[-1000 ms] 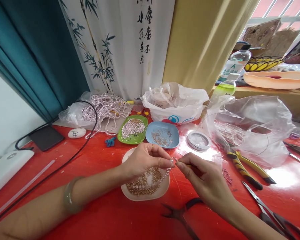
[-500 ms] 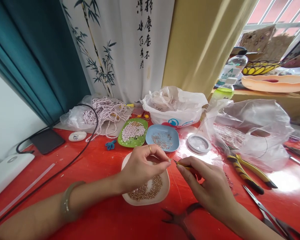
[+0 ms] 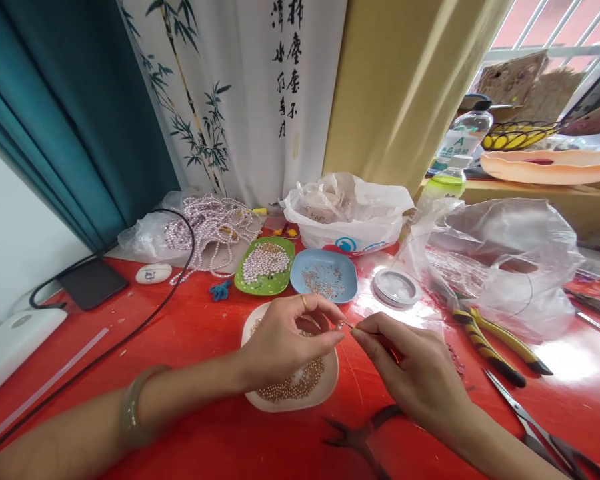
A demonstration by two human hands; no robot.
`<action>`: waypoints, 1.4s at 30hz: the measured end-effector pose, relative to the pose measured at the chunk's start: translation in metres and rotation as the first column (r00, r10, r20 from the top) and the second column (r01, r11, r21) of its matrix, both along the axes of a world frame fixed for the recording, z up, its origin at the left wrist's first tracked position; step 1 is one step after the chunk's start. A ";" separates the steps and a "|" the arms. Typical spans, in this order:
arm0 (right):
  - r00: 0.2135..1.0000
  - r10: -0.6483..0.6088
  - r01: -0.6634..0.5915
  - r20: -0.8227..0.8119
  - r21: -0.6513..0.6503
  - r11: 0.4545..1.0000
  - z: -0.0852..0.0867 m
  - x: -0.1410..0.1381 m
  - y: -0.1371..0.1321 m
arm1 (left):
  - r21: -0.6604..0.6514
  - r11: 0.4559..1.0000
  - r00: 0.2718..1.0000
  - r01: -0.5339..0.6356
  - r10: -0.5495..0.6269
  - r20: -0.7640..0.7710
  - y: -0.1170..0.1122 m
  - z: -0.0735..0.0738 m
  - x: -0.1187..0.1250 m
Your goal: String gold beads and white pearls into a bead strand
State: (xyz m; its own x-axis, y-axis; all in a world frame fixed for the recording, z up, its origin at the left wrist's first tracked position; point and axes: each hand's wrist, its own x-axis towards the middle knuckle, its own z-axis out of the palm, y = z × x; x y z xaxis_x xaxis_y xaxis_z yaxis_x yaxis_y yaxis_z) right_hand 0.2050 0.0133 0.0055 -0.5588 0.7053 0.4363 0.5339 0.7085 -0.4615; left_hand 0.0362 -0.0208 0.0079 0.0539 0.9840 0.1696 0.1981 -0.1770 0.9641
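Note:
My left hand [image 3: 285, 340] hovers over a cream dish [image 3: 330, 390] of small gold beads, its thumb and forefinger pinched on a tiny bead at their tips. My right hand [image 3: 410, 373] meets it from the right, fingers pinched on a thin needle or wire whose point touches that bead. A jade bangle [image 3: 133, 410] sits on my left wrist and a ring on one left finger. Behind the hands stand a green dish of pearls [image 3: 266, 261] and a blue dish of small findings [image 3: 324, 277].
The red table [image 3: 195, 333] carries yellow-handled pliers [image 3: 490, 340], scissors [image 3: 535, 427], dark pliers [image 3: 360, 437], a round thread spool [image 3: 396, 287], plastic bags [image 3: 500, 260], pearl strands [image 3: 210, 227], a black cable [image 3: 130, 320] and a phone [image 3: 94, 281] at left.
The short beaded strand that hung from my left fingers a second ago is out of sight. My hands sit a little closer together, the needle tip now at the bead.

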 end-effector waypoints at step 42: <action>0.946 -0.049 -0.169 -0.321 -0.616 0.770 0.007 -0.007 -0.002 | -0.109 0.994 0.972 0.026 0.001 0.235 -0.002 0.000 0.000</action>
